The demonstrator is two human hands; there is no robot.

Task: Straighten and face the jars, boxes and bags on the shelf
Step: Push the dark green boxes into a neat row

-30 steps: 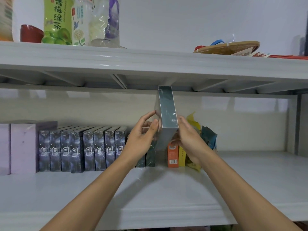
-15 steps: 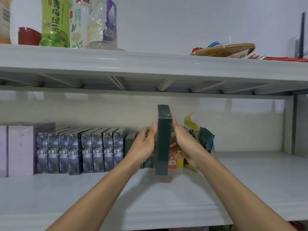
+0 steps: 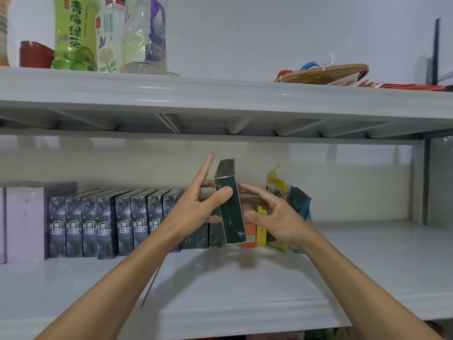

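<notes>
A dark green box (image 3: 230,212) is tilted in front of the row on the middle shelf (image 3: 220,285), its top leaning left. My left hand (image 3: 196,207) pinches it, thumb on its front face, other fingers behind, index finger pointing up. My right hand (image 3: 274,217) holds its right edge with curled fingers. Behind stand other dark green boxes (image 3: 203,235), an orange box (image 3: 248,235) and a yellow box (image 3: 261,228). Several dark purple boxes (image 3: 110,224) line up upright to the left. Crumpled bags (image 3: 291,200) lean at the right end of the row.
A pale lilac box (image 3: 24,222) stands at the far left. The upper shelf (image 3: 220,96) carries bottles (image 3: 73,33), a red bowl (image 3: 35,55) and a woven tray (image 3: 323,73). The middle shelf to the right of the bags is bare up to a side wall (image 3: 419,182).
The green box came down from under the upper shelf to the row's height and now tilts left instead of standing upright. My left index finger has lifted off it.
</notes>
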